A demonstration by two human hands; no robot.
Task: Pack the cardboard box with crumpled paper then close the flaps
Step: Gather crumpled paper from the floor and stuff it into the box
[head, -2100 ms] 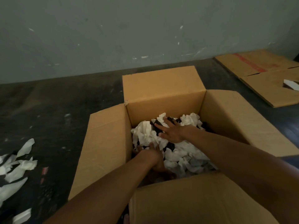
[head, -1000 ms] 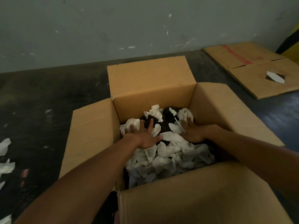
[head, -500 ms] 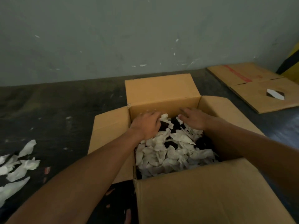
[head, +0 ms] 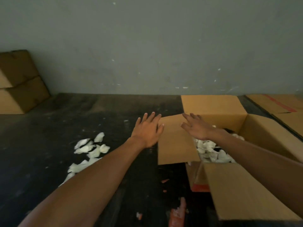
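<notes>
An open cardboard box [head: 265, 136] stands on the dark floor at the right, its flaps spread outward. White crumpled paper [head: 211, 151] fills its inside. My left hand [head: 147, 130] hovers palm down with fingers spread at the outer edge of the box's left flap [head: 175, 145], holding nothing. My right hand [head: 196, 128] reaches leftward over that same flap, fingers apart and empty, its forearm crossing above the paper. A loose pile of crumpled paper [head: 88, 149] lies on the floor to the left of my left arm.
Two stacked closed cardboard boxes [head: 18, 86] stand against the wall at far left. Flattened cardboard sheets [head: 282, 108] lie on the floor at far right. Small reddish scraps [head: 177, 213] and paper bits dot the floor near me. A grey wall runs behind.
Both hands have left the paper inside the box and swung left, now over the left flap. The view has turned left, bringing the floor pile and stacked boxes into sight.
</notes>
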